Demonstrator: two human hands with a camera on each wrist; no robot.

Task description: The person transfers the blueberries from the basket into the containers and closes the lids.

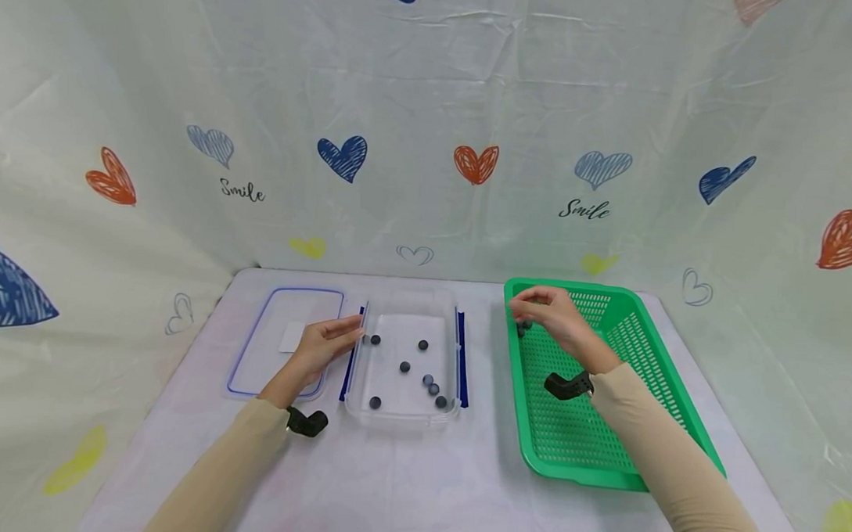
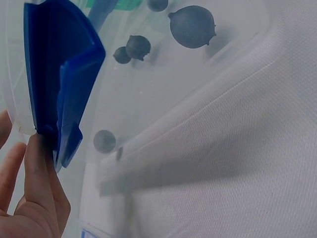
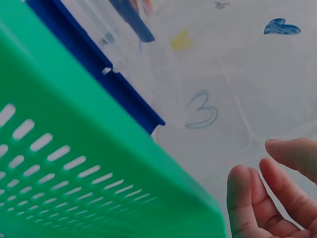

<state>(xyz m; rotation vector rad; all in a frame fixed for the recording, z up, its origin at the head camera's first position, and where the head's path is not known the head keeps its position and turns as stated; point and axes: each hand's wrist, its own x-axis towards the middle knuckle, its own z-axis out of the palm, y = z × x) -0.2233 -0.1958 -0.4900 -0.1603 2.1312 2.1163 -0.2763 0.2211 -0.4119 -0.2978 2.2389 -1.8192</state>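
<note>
A clear plastic container [image 1: 406, 419] with blue side flaps stands in the middle of the table. Several dark blue-grey round pieces that look like blueberries [image 1: 404, 367] lie scattered on its floor. At the container's left rim, my left hand [image 1: 319, 347] touches the side with mostly straight fingers, right by the blue flap [image 2: 74, 74]. My right hand [image 1: 552, 319] is over the back left corner of the green basket [image 1: 566, 478]. Close below its fingertips are a few more blueberries [image 1: 521, 330]. The right wrist view shows thumb and fingers [image 3: 240, 193] apart, nothing visible between them.
A clear lid [image 1: 255, 330] with a blue seal lies flat to the left, partly behind my left hand. The basket has raised, slotted walls. A pale curtain [image 1: 418, 101] printed with hearts hangs behind the table [image 1: 390, 492].
</note>
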